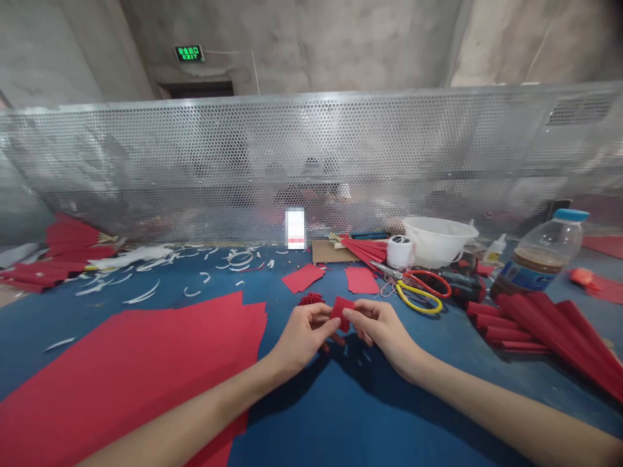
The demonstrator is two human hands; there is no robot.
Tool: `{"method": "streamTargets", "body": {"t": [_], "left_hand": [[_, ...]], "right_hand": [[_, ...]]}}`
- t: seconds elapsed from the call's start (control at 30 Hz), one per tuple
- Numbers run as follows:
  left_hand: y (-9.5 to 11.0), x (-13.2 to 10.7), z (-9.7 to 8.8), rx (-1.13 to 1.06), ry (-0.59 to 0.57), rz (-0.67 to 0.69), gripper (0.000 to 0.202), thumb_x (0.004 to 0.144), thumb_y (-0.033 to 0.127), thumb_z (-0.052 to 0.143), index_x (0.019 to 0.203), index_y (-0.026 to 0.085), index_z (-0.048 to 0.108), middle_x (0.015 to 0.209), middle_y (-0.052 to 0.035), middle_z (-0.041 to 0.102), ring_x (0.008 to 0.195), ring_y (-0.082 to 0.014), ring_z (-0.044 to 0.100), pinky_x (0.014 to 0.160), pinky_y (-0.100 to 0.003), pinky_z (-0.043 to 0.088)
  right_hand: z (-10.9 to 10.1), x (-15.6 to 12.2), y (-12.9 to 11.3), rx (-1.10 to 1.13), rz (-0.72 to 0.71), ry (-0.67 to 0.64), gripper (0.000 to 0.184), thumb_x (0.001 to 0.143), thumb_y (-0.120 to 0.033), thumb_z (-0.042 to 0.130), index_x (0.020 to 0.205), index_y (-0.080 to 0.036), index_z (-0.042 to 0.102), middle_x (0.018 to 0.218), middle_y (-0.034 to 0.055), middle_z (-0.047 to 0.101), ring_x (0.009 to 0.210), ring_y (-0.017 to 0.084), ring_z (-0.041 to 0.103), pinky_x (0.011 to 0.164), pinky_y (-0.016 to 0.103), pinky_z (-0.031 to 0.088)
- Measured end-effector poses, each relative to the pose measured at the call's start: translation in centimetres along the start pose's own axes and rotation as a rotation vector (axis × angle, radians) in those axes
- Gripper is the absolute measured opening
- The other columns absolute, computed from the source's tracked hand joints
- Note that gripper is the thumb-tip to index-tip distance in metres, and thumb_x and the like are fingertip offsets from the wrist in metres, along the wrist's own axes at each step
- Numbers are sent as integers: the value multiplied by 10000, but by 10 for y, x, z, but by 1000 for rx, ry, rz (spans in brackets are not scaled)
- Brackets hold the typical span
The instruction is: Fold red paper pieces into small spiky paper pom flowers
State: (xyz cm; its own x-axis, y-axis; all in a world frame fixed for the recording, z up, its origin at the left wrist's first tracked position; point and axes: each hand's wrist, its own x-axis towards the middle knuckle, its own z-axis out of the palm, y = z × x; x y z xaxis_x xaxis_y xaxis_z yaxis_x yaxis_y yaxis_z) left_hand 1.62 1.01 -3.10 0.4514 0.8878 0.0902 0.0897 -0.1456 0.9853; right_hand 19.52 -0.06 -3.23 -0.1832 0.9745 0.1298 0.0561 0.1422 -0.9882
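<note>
A small piece of red paper [343, 312] is pinched between my two hands, a little above the blue table. My left hand [306, 331] grips its left edge with thumb and fingers. On the opposite edge, the thumb and fingers of my right hand [382, 327] are closed. Just behind my left hand sits a small pleated red paper piece [311, 298], partly hidden by the fingers. Beyond the hands lie two flat red paper pieces, one to the left [304, 278] and one to the right [362, 280].
Large red sheets [146, 357] lie stacked at left, with white paper scraps [143, 293] behind. Scissors [421, 295], a thread spool [400, 251], a white bucket [438, 240], a bottle [540, 253] and folded red paper [545, 324] stand or lie at right. A perforated metal screen [195, 162] closes the back.
</note>
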Motion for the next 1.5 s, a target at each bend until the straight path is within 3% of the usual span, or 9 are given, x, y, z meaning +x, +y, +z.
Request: {"method": "streamTargets", "body": {"t": [1.0,1.5], "left_hand": [[0,1,-1,3,-23,-40,246,866,387,612,881,142,601,735,-54,697,627,-209,732,484,-196,448],[-1,-1,-1,27,43,-34,324,866,449,602,896,127,610,690,-65,695,507,-187,693,376,-176,367]], "right_hand": [[-2,0,4,-19,-39,11,402,883,-491,598,661,-157,562,508,-54,455,446,72,365,435,210,266],[-1,1,2,-33,-52,-29,350,857,-449,637,701,-140,687,634,15,627,571,127,535,546,238,392]]}}
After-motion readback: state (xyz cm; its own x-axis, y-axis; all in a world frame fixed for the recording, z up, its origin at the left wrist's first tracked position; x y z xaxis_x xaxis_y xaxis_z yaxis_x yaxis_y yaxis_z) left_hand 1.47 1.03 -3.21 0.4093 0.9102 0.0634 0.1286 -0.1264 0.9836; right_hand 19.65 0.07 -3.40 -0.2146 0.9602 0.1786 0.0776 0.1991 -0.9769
